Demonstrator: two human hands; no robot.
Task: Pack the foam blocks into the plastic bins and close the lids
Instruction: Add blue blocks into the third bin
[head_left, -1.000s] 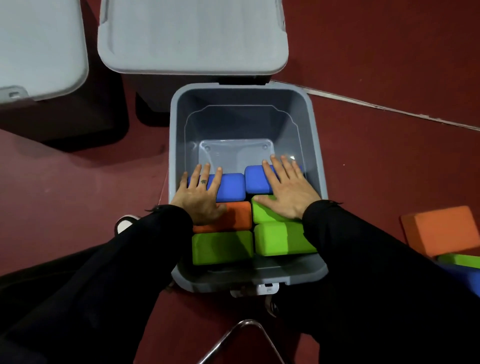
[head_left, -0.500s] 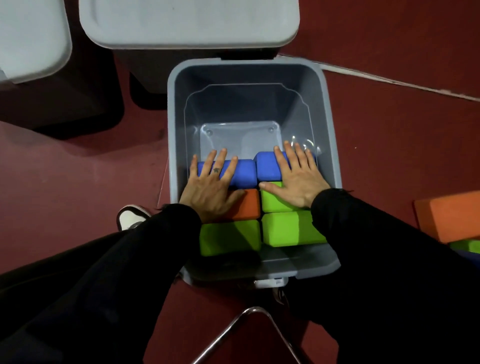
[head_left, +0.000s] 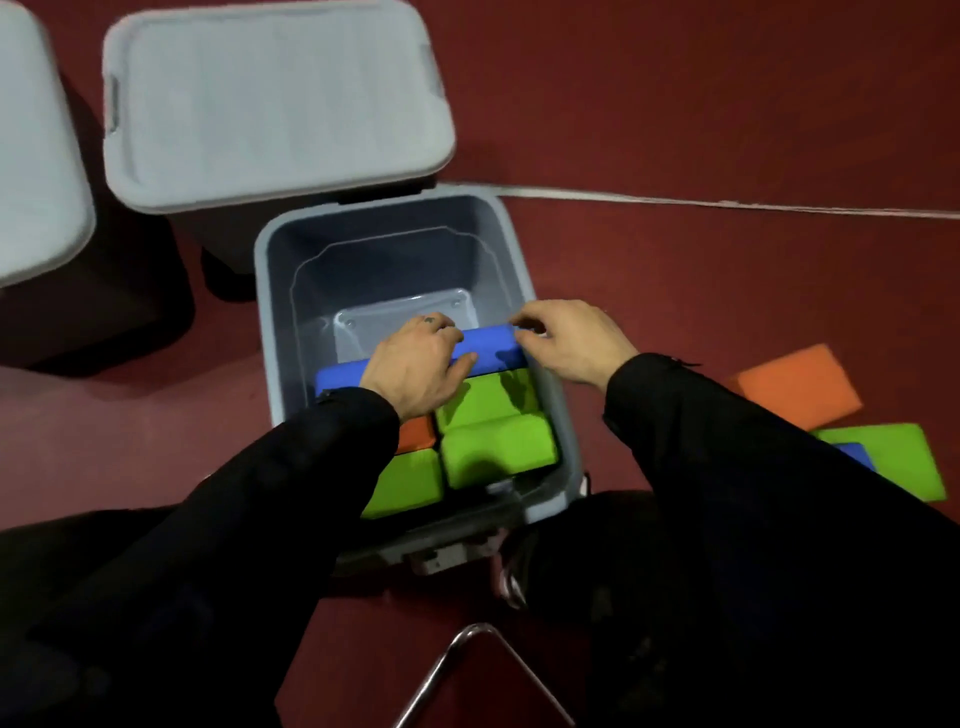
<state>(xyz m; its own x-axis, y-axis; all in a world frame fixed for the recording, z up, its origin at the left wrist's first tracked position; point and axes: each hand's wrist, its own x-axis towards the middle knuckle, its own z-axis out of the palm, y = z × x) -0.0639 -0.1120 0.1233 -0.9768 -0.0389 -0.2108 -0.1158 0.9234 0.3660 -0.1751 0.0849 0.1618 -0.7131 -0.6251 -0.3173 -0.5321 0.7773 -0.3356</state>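
Orange block (head_left: 415, 434) (mostly) hidden, perhaps under sleeve.

- Left hand (head_left: 415, 371): bare, small dark tattoo mark on one finger near the knuckle.
- Right hand (head_left: 569, 345): bare, no rings or marks visible.
- Long black fabric sleeves (head_left: 291, 499) on both arms, cuffs ending at the wrists.
- Dark trousers (head_left: 597, 551) on the legs below, detail lost in shadow.
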